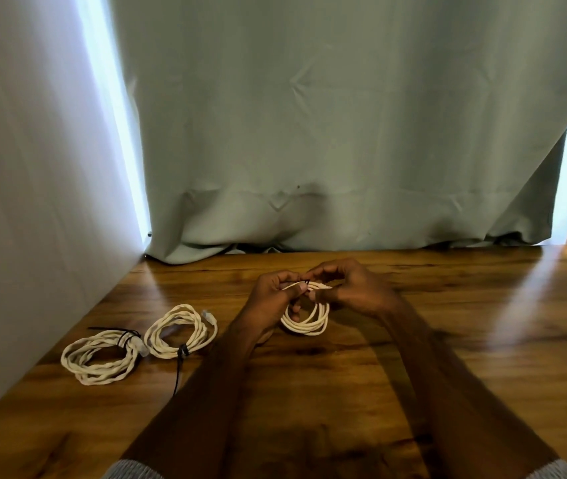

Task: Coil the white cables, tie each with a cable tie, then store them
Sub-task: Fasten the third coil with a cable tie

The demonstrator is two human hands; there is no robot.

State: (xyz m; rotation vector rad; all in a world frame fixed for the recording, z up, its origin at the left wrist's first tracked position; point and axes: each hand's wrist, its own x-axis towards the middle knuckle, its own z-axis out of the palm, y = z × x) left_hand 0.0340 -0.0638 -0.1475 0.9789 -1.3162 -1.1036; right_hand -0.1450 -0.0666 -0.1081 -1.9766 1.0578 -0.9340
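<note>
At table centre, both hands meet over a small white coil (306,318), held up off the wooden table (482,340). Left hand (273,293) pinches the coil's top at 12 o'clock; right hand (351,288) pinches beside it, working a black cable tie (306,282). The coil hangs toward 6 o'clock, equally near both hands. Two tied coils (102,356) (180,331) lie at 9 o'clock, short of the wall (33,202). Open room from 3 to 5 o'clock.

One view only — a wide-angle camera worn on the head, looking forward and down along both forearms at the glossy brown wooden surface (413,340), close in, facing a pale green hanging curtain (309,133) behind.
</note>
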